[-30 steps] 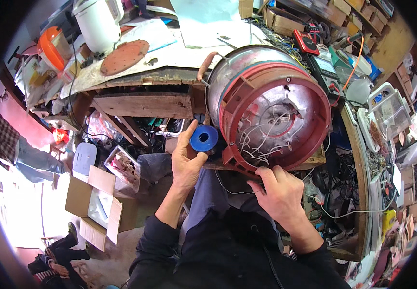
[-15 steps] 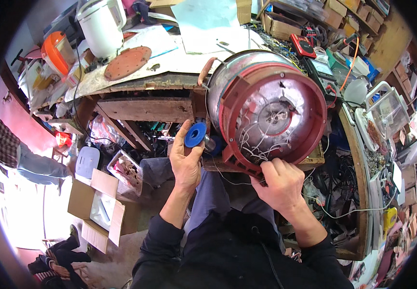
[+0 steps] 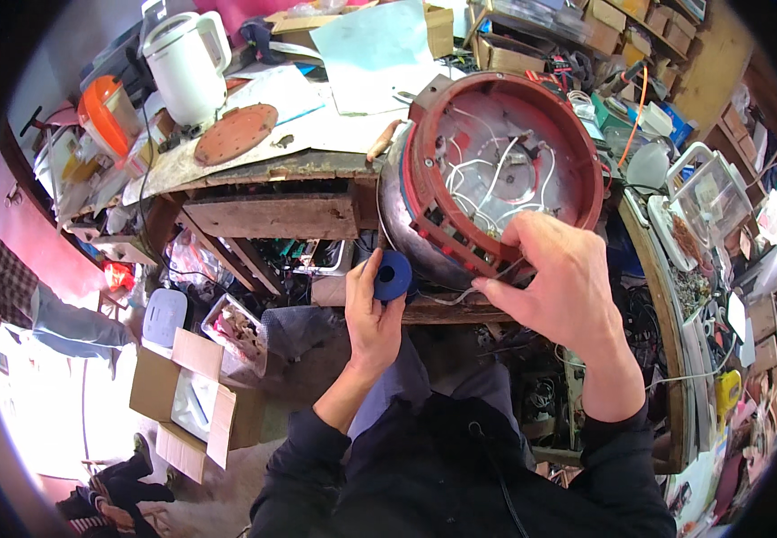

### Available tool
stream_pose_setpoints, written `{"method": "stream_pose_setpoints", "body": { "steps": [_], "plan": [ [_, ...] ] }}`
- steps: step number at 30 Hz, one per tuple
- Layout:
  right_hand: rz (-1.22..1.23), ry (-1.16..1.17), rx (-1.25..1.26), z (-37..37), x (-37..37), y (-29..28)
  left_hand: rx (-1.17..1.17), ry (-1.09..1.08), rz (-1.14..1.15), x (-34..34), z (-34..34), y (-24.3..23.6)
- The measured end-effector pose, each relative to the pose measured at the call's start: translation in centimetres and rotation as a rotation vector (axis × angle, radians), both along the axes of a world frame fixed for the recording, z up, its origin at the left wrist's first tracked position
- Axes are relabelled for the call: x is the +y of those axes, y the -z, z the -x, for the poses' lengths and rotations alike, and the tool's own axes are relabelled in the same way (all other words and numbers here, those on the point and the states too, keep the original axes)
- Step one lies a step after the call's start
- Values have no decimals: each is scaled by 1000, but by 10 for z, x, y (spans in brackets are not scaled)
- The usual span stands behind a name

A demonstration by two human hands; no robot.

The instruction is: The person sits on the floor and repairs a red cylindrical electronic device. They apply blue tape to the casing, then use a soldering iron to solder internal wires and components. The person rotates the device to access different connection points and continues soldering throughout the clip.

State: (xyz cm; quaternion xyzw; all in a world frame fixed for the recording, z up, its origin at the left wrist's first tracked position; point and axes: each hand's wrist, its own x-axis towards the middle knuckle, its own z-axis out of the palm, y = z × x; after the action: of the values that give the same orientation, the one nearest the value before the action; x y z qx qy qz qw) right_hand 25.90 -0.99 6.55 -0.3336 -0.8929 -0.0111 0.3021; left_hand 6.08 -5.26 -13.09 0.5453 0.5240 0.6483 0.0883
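My left hand point(image 3: 372, 327) is closed around a blue spool point(image 3: 397, 289), its round end with the centre hole facing up. A round metal pot point(image 3: 397, 206) lies tilted at the bench edge with its underside toward me. Its reddish-brown base ring point(image 3: 430, 166) surrounds a metal bottom with several loose white wires point(image 3: 496, 184). My right hand point(image 3: 568, 282) is over the near rim of that ring, thumb and fingers brought together. A thin pale strand passes by its fingertips; what they pinch is too small to make out. The spool sits just left of the pot.
On the bench lie a red perforated disc point(image 3: 236, 134) and papers, with a white jug point(image 3: 184, 72) behind. Meters, cables and a clear plastic box point(image 3: 716, 193) crowd the right side. An open cardboard box point(image 3: 151, 386) stands on the floor; other people are at the left.
The pot has tilted, its underside now turned more upward. My right hand has risen to the right along the rim, and my left hand has moved right and down with the spool.
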Motion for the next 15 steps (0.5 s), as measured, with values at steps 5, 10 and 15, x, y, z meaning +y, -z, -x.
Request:
{"method": "stream_pose_setpoints", "body": {
  "steps": [5,10,15],
  "plan": [
    [24,10,-40,0,5,-24,-102,-28,19,7,-5,2],
    [4,42,-154,3,9,-33,-124,-156,21,29,-12,0],
    [36,21,-243,1,6,-18,374,-337,181,14,-12,-17]
  ]
}}
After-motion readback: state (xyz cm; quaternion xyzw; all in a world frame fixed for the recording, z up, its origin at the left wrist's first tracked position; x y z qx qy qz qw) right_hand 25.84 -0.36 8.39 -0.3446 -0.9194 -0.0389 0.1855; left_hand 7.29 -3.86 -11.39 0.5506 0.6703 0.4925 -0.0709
